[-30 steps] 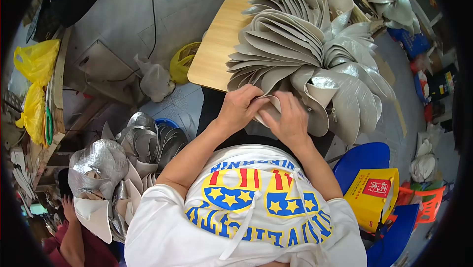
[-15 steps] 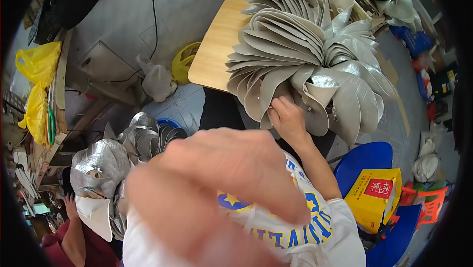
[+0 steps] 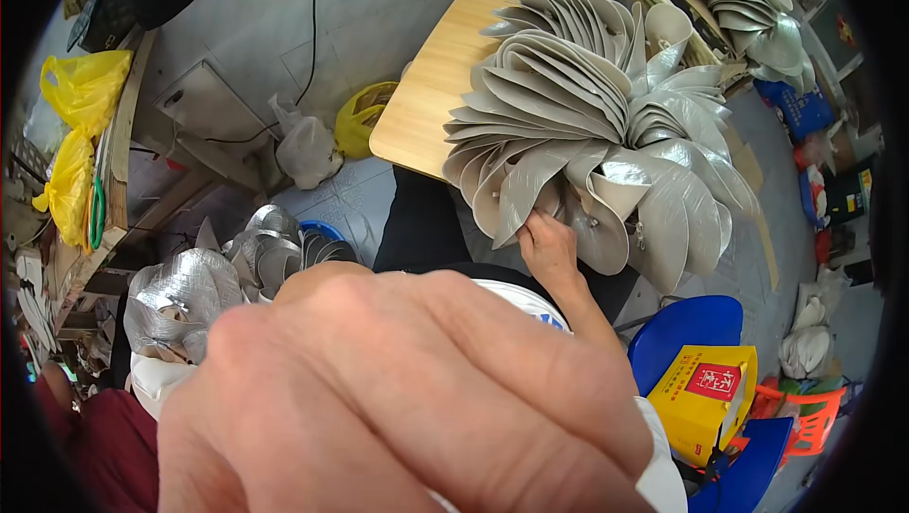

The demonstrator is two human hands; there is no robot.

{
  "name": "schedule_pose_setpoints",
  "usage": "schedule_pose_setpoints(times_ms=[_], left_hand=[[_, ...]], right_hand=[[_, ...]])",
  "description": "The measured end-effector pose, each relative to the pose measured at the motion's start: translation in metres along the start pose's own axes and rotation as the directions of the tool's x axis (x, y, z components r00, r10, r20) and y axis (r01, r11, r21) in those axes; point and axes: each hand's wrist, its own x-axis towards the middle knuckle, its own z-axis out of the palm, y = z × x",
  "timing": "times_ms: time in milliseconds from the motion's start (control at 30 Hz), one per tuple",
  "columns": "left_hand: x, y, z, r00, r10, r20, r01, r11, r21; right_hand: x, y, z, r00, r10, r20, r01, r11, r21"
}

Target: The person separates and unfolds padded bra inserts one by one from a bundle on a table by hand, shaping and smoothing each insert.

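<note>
My left hand [image 3: 398,390] is raised very close to the camera and fills the lower middle, its fingers curled inward; whether it holds anything is hidden. Farther off, my right hand [image 3: 551,246] pinches the lower edge of one grey, silver-faced sheet [image 3: 530,186]. That sheet belongs to a large fanned bunch of curved grey pieces [image 3: 554,87], lying on a light wooden board [image 3: 426,87] and hanging over its near edge. Small metallic bits show on some lower pieces.
Another silver bunch [image 3: 185,295] lies at the left, beside a person in dark red [image 3: 118,447]. A yellow box [image 3: 701,399] rests on a blue chair [image 3: 696,324] at the right. More grey pieces [image 3: 743,16] are at the upper right, and yellow bags [image 3: 85,87] hang at the left.
My left hand has left the grey pieces and come up close to the camera, while my right hand stays at the bunch's lower edge. The view has shifted slightly.
</note>
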Motion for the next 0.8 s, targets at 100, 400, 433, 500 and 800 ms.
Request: schedule_pose_setpoints(times_ms=[100,400,433,500,800], left_hand=[[-0.001,-0.002,0.003,1.000,0.008,0.012,-0.008,1.000,-0.009],[0.003,-0.013,0.015,0.998,0.025,0.055,-0.022,0.998,-0.061],[0.004,-0.014,0.016,0.998,0.029,0.059,-0.025,0.998,-0.066],[0.005,-0.017,0.019,0.997,0.039,0.064,-0.033,0.996,-0.078],[0.011,-0.023,0.029,0.990,0.061,0.129,-0.048,0.993,-0.108]], right_hand=[[-0.004,0.004,0.000,0.998,0.015,0.058,-0.013,1.000,-0.027],[-0.007,0.006,0.004,0.998,0.011,0.067,-0.008,0.999,-0.046],[-0.007,0.006,0.005,0.998,0.004,0.059,-0.001,0.999,-0.046],[-0.007,0.006,0.005,0.998,0.005,0.056,-0.003,0.999,-0.041],[-0.008,0.007,0.007,0.999,-0.008,0.038,0.009,0.999,-0.039]])
